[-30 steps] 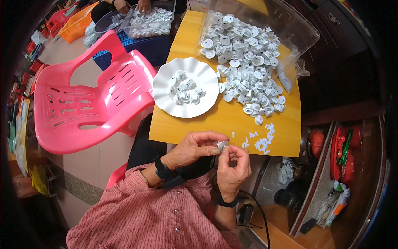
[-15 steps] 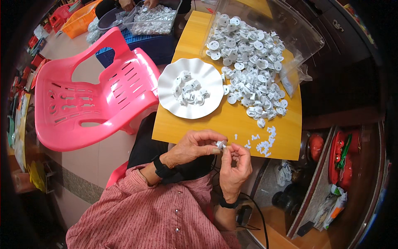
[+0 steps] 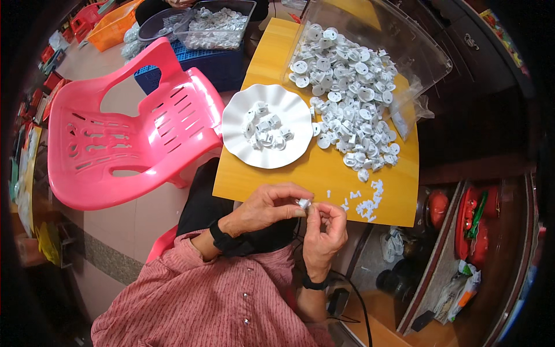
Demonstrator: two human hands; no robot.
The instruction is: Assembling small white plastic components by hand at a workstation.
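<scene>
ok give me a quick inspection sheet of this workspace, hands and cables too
Surface: yellow table, near edge just beyond the hands.
Work pieces: heap of white parts; wavy white plate holding similar parts; small white pieces near the front right.
Clutter: clear tub at the heap's far end; clear bag by the right edge.
Left hand: pinches a white part.
Right hand: fingertips close to that part; whether they grip anything cannot be told.
Cables: black cable, right of the right wrist, running off the lower edge.
Surroundings: pink chair at left; loaded shelves at right.
</scene>
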